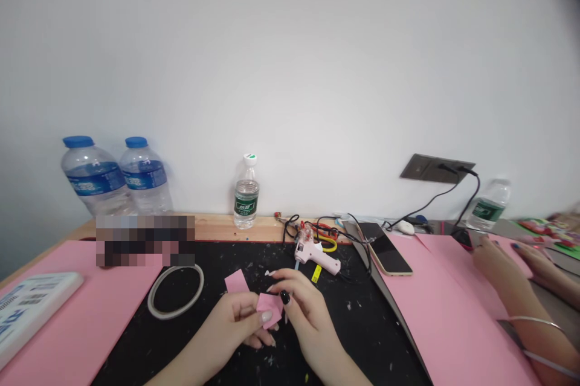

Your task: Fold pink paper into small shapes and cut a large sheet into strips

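- One counter runs along the wall, its middle covered by a black mat dotted with scraps.
- Two pink sheets flank the mat: the left sheet toward nine o'clock from the hands, the right sheet toward three, where another person's hands are busy.
- Left hand: fingers pinching a small pink paper, thumb on its face.
- Right hand: fingers slightly parted, thumb by the paper's right edge; whether they grip it I cannot tell.
- Phone lies at two o'clock from that paper, and a pale ring, probably tape, at nine.
- Glue gun rests at one o'clock, held by nobody.
- Second pink piece shows at ten to eleven o'clock, just beyond the left hand; held or lying, unclear.
- Small pink paper sits between both hands, above the mat. It is already a separate piece and looks slightly bent; handling seems midway, with no finished item visible near it. How much is left cannot be told.
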### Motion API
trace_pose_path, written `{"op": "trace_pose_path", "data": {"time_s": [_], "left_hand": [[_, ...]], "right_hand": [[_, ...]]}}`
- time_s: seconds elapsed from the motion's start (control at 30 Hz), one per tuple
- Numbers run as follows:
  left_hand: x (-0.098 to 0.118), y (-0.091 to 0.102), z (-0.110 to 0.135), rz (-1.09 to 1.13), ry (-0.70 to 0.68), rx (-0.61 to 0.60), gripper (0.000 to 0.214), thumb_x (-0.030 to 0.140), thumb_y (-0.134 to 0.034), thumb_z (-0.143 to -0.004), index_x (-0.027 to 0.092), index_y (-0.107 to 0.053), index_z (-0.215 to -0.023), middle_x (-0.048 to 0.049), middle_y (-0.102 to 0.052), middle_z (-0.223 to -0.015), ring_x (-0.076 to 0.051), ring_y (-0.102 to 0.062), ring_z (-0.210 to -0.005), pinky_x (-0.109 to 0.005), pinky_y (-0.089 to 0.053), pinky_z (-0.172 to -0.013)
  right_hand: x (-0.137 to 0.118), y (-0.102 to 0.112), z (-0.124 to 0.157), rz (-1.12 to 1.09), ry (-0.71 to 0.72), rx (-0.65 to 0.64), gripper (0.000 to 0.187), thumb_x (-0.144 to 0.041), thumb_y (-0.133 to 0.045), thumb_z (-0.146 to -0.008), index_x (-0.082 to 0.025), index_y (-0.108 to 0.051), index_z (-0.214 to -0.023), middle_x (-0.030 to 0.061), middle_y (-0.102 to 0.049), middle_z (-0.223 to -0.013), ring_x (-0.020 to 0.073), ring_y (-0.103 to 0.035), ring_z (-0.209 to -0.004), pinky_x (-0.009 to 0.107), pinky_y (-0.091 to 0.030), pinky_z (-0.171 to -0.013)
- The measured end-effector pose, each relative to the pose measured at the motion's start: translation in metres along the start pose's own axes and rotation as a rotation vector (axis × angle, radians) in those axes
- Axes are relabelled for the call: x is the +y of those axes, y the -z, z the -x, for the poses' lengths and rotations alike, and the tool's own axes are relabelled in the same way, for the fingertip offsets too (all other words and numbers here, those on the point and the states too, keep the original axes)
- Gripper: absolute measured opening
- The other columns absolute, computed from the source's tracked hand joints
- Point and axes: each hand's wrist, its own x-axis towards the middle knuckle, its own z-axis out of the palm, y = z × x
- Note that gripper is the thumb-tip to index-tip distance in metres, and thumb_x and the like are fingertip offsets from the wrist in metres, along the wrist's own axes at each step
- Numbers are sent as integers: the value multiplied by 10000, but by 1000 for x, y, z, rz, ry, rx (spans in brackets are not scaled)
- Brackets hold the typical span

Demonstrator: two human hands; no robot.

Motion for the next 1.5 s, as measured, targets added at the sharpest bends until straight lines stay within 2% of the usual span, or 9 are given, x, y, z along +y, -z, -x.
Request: {"op": "trace_pose_path", "data": {"time_s": [0.1,0.2,0.3,0.4,0.6,0.77,1.07,1.33,1.5], "left_hand": [[-3,0,0,-31,-29,-66,217,337,-610,-721,123,-645,-701,-21,-675,-566,-145,-655,-554,-192,-457,-514],[-7,-1,1,-14,-40,-105,194,313,-595,-731,130,-625,-674,-9,-666,-571,-142,-660,-538,-179,-446,-483],[-9,0,1,-1,-19,-111,189,301,-591,-733,127,-614,-665,-12,-672,-592,-138,-667,-541,-165,-439,-472],[-10,0,-1,0,-3,-95,209,320,-602,-723,119,-611,-666,-17,-677,-609,-133,-666,-532,-159,-438,-463],[-10,2,-3,-7,-9,-49,263,375,-618,-708,115,-606,-669,-24,-677,-610,-138,-664,-539,-174,-456,-479],[-11,2,-3,-41,-31,-34,267,375,-605,-727,111,-622,-691,-41,-687,-640,-151,-671,-574,-188,-467,-501],[-10,1,-5,-66,-20,-2,260,375,-615,-717,116,-620,-699,-41,-689,-655,-163,-675,-596,-201,-478,-515],[-9,-1,-2,-79,-27,-14,244,359,-601,-717,117,-620,-700,-42,-691,-633,-178,-678,-608,-219,-487,-530],[-10,-3,-2,-79,-12,-19,235,348,-590,-726,121,-618,-671,-35,-691,-619,-173,-679,-593,-210,-480,-515]], "right_hand": [[4,-4,0,-72,-147,-2,79,-213,-466,-837,-176,-535,-843,7,-556,-725,122,-515,-607,211,-397,-512],[6,-7,0,-6,-181,-86,68,-157,-529,-774,-176,-496,-717,-46,-465,-585,92,-436,-509,189,-330,-460],[6,-7,-1,64,-169,-30,119,-60,-513,-721,-176,-487,-727,-40,-480,-625,91,-441,-527,189,-323,-467],[6,-5,-3,32,-160,30,204,-1,-496,-671,-180,-471,-765,-7,-526,-763,103,-484,-602,187,-340,-481],[4,-4,-3,0,-150,-9,143,-22,-516,-684,-163,-518,-663,43,-551,-942,120,-524,-690,193,-348,-494],[9,-5,-4,-52,-201,65,143,-27,-497,-699,-162,-529,-664,55,-568,-923,141,-540,-719,200,-345,-484],[14,-6,-3,-71,-227,104,129,-76,-512,-731,-155,-543,-633,64,-584,-910,163,-554,-758,216,-360,-502],[10,-10,-4,-86,-259,39,112,-46,-574,-670,-147,-612,-641,63,-601,-948,117,-536,-630,204,-341,-479],[10,-14,-1,-75,-213,36,172,-9,-563,-668,-150,-545,-572,44,-592,-895,111,-534,-635,208,-370,-515]]}}
